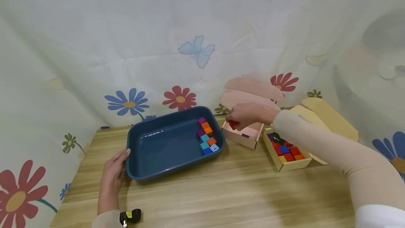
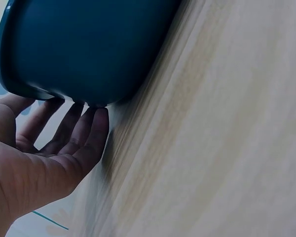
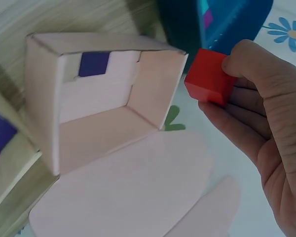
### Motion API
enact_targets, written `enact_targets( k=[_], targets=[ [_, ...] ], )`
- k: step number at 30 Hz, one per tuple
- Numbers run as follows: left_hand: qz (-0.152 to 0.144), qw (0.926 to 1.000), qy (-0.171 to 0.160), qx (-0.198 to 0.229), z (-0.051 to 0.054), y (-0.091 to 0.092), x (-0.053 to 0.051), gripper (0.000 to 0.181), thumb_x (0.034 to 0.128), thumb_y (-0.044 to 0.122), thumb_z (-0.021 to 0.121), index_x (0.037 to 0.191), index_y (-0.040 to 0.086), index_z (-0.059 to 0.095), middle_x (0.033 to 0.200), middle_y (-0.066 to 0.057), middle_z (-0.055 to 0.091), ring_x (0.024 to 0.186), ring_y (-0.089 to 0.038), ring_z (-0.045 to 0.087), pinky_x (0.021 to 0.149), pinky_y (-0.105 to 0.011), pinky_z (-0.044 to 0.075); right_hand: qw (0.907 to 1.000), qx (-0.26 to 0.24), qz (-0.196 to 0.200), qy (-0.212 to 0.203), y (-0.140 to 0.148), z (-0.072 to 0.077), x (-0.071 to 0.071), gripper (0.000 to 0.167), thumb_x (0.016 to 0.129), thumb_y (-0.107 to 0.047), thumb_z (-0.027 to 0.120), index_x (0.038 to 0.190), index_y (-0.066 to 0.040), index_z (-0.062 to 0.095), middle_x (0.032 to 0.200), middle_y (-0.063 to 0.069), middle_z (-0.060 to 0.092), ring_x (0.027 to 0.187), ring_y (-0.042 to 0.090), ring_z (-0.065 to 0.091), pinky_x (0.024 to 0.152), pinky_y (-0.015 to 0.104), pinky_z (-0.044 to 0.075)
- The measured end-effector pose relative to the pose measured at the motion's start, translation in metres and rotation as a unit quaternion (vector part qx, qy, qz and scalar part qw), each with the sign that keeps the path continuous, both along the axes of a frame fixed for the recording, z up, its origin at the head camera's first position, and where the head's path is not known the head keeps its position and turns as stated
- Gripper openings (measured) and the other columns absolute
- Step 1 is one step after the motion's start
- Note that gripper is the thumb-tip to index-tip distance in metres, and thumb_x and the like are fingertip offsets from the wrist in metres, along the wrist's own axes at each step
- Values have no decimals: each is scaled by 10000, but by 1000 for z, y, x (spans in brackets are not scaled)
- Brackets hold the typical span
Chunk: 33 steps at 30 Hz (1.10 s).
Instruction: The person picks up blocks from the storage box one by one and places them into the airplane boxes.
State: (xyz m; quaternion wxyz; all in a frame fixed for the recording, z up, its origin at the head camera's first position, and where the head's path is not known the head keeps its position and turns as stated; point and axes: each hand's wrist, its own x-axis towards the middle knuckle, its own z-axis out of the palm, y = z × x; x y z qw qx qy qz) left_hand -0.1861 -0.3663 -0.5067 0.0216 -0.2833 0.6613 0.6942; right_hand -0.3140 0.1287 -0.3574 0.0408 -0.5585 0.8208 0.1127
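Note:
My right hand pinches a red cube between thumb and fingers, above the open pink box near its left side. Inside that box lies one dark purple cube. My left hand holds the left end of a dark blue tray, with fingers against the outside wall under the rim. Several coloured cubes, purple, orange, teal and blue, along with one pale patterned cube, sit along the tray's right end.
Right of the pink box stands a yellow box holding several red, blue, orange and purple cubes and something dark. Its raised lid leans back under my right forearm. A flowered cloth hangs behind the wooden table.

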Motion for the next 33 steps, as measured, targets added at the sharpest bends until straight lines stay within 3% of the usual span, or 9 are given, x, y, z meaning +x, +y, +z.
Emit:
enact_targets(
  k=[13,20,33],
  targets=[
    [33,9999,-80,-60,3,2,1,779,937,490,705,1573,165,392,1610,-59,364,1234,-93,492,808,-147,502,9988,84,-371,-322,25,-5,-12,206,877,-138,773,1065,-106,695,830,-31,643,714,136,559,689,267,514],
    [29,9999,-118,-106,5,3,0,776,936,500,703,1573,177,399,1614,-47,372,1312,-124,455,798,-130,484,9976,153,-423,-530,31,-21,-22,273,859,-114,807,1120,-130,726,994,-1,727,836,152,642,803,315,582],
    [83,9999,-43,-61,4,3,-1,777,931,485,715,1565,154,411,1593,-67,392,1207,-67,523,798,-145,518,9909,435,-591,-1125,22,-50,-40,290,897,-132,780,1182,-157,733,1075,2,721,910,146,631,841,290,574]
  ],
)
